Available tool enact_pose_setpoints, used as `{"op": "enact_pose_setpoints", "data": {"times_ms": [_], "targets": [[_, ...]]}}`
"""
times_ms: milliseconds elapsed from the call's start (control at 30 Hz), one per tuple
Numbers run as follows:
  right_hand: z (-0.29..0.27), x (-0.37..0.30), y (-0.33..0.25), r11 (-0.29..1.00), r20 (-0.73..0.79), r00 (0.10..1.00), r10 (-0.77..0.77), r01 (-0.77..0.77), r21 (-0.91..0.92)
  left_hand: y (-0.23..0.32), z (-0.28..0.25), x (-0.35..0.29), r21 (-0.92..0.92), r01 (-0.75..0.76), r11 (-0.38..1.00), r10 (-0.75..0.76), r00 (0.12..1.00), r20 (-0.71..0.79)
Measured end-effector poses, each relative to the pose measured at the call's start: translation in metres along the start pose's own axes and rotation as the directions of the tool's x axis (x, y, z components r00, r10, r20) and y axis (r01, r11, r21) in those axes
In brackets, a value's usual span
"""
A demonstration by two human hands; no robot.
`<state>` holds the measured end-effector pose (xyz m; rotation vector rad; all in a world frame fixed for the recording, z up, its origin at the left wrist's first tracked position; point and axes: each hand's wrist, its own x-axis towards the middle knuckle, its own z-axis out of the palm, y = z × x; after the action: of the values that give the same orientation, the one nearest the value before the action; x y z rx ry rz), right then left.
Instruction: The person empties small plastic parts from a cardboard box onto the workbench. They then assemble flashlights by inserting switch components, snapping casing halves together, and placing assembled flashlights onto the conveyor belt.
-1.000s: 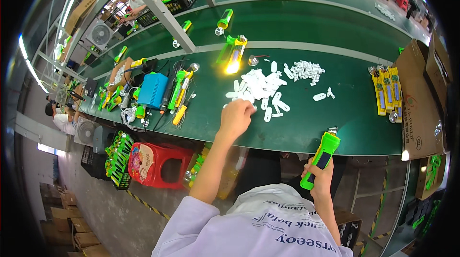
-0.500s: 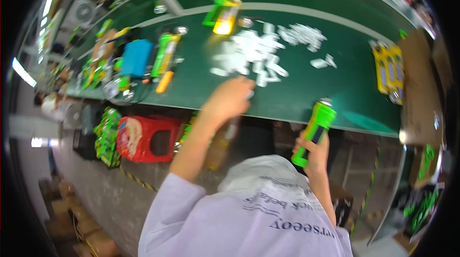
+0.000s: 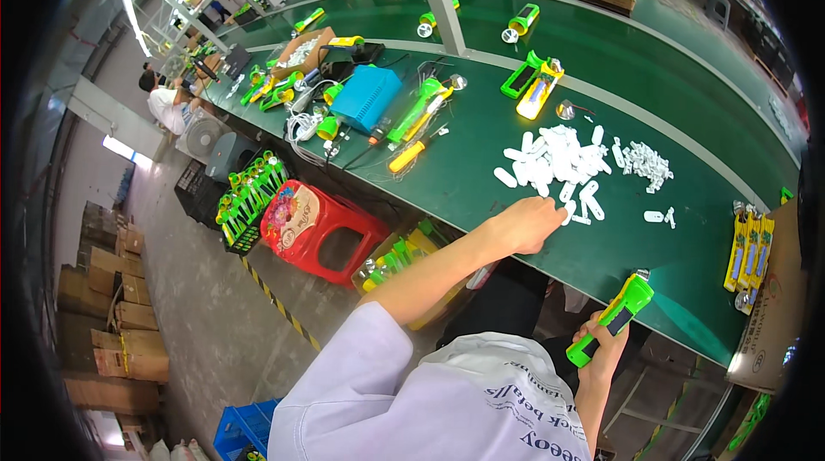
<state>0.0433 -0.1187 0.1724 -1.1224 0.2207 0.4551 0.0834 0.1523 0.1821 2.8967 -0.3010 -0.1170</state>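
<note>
My right hand (image 3: 603, 342) is wrapped round a green flashlight (image 3: 632, 299) with a dark panel on its side, held tilted at the table's near edge. Its silver lamp end points away from me. My left hand (image 3: 534, 225) is closed over the near edge, with a white oval plastic piece (image 3: 569, 213) at its fingertips. Just beyond that hand spreads a pile of white oval pieces (image 3: 559, 156). To the right of it lies a heap of smaller white parts (image 3: 646, 164). A yellow flashlight half (image 3: 540, 91) and a green half-shell (image 3: 521, 76) rest behind the pile.
A blue box-shaped device (image 3: 366, 98) with cables stands on the green table (image 3: 481, 177). Yellow flashlight halves (image 3: 749, 250) sit beside a cardboard box (image 3: 778, 298) at the right. A red stool (image 3: 301, 233) and crates are on the floor at left.
The view has swung left, so the table and both arms appear lower and further right. My left hand stays near the white pieces; my right hand keeps the flashlight.
</note>
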Motion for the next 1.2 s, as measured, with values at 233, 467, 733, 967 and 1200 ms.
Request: {"op": "enact_pose_setpoints", "data": {"times_ms": [233, 467, 733, 967, 1200], "targets": [[0.002, -0.001, -0.006, 1.000, 0.046, 0.999, -0.006, 0.006, -0.015, 0.041, 0.005, -0.001, -0.600, -0.168, 0.782, 0.105, 0.985, -0.138], [-0.025, 0.004, 0.002, 0.999, 0.001, 1.000, 0.005, -0.005, -0.042, 0.096, 0.026, 0.007, -0.974, -0.114, 0.194, 0.063, 0.993, -0.104], [-0.008, 0.015, -0.007, 0.988, 0.264, 0.956, 0.129, -0.146, 0.046, 0.083, 0.027, 0.001, -0.996, -0.040, -0.080, -0.037, 0.999, -0.037], [-0.019, 0.004, -0.013, 0.985, 0.252, 0.960, 0.125, -0.150, 0.082, 0.111, 0.025, 0.002, -0.992, 0.014, -0.128, 0.003, 1.000, 0.013], [-0.023, 0.002, -0.014, 0.989, 0.242, 0.962, 0.127, -0.141, 0.043, 0.126, 0.021, -0.003, -1.000, 0.031, -0.005, -0.053, 0.998, 0.031]]}}
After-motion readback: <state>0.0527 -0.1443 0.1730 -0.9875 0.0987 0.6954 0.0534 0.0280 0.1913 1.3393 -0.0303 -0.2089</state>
